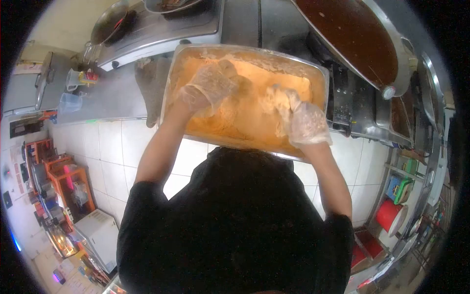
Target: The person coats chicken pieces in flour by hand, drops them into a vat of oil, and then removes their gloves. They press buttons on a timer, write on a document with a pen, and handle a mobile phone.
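A wide metal tray (pixel 325 98) holds loose orange-tan powder (pixel 245 115). My left hand (pixel 210 88), in a clear plastic glove, is low over the powder in the tray's left half; its fingers are blurred and dusted. On the right side my right hand (pixel 306 120), gloved the same way, has its fingers at a powder-coated lump (pixel 281 100). Whether the fingers close round the lump cannot be made out. Powder clings to both gloves.
A large pot of brown liquid (pixel 350 36) stands at the upper right. At the upper left are a stove (pixel 161 36) and a frying pan (pixel 108 23). A clear cup (pixel 70 102) sits on the left counter. A red container (pixel 387 215) is lower right.
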`<action>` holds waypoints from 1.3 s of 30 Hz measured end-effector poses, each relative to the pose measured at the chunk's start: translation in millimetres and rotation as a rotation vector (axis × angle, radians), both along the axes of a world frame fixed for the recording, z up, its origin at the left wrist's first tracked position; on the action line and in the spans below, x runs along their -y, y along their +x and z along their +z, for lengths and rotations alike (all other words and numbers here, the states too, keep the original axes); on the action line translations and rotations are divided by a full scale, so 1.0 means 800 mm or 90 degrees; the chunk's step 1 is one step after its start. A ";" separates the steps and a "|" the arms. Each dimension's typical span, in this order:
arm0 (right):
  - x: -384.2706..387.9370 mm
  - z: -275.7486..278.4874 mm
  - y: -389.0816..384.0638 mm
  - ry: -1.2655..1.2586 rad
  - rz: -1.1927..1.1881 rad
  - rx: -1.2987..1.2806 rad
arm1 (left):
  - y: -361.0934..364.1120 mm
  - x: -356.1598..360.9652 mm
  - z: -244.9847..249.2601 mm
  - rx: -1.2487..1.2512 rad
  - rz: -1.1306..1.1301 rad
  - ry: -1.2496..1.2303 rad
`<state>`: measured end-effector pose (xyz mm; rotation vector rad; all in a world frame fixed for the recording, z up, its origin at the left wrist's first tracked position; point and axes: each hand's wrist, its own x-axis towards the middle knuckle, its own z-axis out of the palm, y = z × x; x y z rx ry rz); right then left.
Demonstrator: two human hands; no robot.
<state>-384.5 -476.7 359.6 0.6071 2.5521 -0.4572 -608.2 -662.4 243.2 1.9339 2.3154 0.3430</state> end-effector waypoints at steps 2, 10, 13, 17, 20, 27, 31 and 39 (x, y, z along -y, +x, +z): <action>0.007 -0.017 -0.008 0.007 0.019 -0.072 | 0.025 0.001 0.002 -0.062 0.041 -0.078; 0.010 -0.081 -0.038 -0.015 -0.028 -0.154 | 0.047 -0.001 0.001 0.291 0.354 0.034; 0.016 -0.092 -0.038 0.024 -0.012 -0.187 | 0.044 0.005 0.036 0.364 0.304 -0.055; 0.020 -0.050 -0.037 -0.019 -0.053 -0.235 | 0.046 0.013 0.035 0.099 0.214 -0.012; 0.009 -0.103 -0.038 -0.005 0.000 -0.229 | 0.029 0.013 -0.089 0.386 0.163 0.328; 0.017 -0.045 -0.056 0.022 -0.029 -0.240 | 0.040 0.019 0.010 -0.035 0.163 0.075; 0.032 -0.032 -0.040 0.016 -0.036 -0.259 | 0.050 0.030 0.025 0.531 0.264 0.424; 0.035 -0.116 -0.026 0.028 0.030 -0.392 | 0.072 0.032 0.047 -0.071 0.094 -0.038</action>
